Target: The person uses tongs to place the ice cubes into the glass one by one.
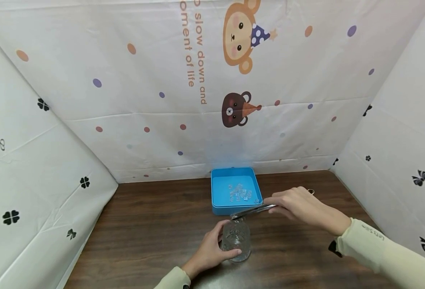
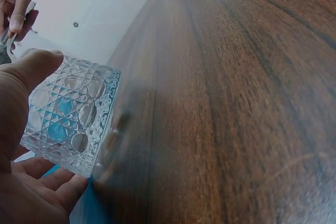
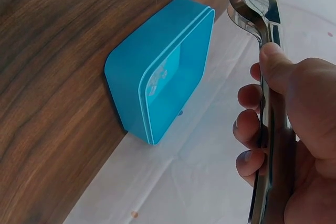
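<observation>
A clear cut-glass cup stands on the brown table, and my left hand holds it between thumb and fingers. The left wrist view shows the thumb along one side of the cup's diamond-patterned wall, the fingers on the other. In my right hand is a pair of metal tongs with a spoon-shaped end and a slotted end. Their tips reach over the cup's mouth, where a small clear glint shows in the head view. Behind the cup sits a blue box with several small clear cubes inside.
White printed cloth rises at the back and both sides of the table. The blue box stands near the back cloth. A small gold-coloured ring shows just beyond my right hand.
</observation>
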Demonstrator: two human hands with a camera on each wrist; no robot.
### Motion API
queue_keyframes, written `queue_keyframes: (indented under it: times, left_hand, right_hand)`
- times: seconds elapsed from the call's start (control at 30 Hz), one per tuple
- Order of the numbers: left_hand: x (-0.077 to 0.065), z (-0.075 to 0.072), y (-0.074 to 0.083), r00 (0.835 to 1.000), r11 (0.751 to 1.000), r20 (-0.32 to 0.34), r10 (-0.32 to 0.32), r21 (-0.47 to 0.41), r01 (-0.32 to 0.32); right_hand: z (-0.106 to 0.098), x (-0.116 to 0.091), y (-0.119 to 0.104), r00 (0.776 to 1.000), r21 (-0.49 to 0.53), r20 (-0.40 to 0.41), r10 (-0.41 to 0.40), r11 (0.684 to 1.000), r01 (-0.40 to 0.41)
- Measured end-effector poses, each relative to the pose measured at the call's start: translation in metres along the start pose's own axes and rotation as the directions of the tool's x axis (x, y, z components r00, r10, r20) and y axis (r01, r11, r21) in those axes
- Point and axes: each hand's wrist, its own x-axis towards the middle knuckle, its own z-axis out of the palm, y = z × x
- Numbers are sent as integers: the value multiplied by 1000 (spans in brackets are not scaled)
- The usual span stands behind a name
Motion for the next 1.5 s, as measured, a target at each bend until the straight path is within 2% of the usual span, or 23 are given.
queue_keyframes:
  times: [0.23, 0.83, 1.1, 1.37, 1.5]
  left_hand:
    - [0, -1, 1, 999, 999, 6, -36, 11, 36]
    - [-1, -1, 3, 1000, 1000, 12, -26, 4, 26]
    - [-2, 0, 2, 1000, 1000, 13, 0, -21, 0]
    - [-3, 0, 2, 1000, 1000, 8, 13, -19, -13]
    - [-3, 0, 1, 1000, 1000, 9, 7, -13, -6]
  right_hand:
    - [2, -2, -1, 1000, -9, 15, -5, 1000, 5]
    - [1, -7, -1, 997, 37, 44, 63, 997, -65]
    - [-4, -6, 2, 998, 48, 34, 52, 997, -54]
    - [-14, 1, 16, 999, -58, 17, 43, 997, -42]
    - [-21, 7, 24, 996, -118, 46, 70, 991, -64]
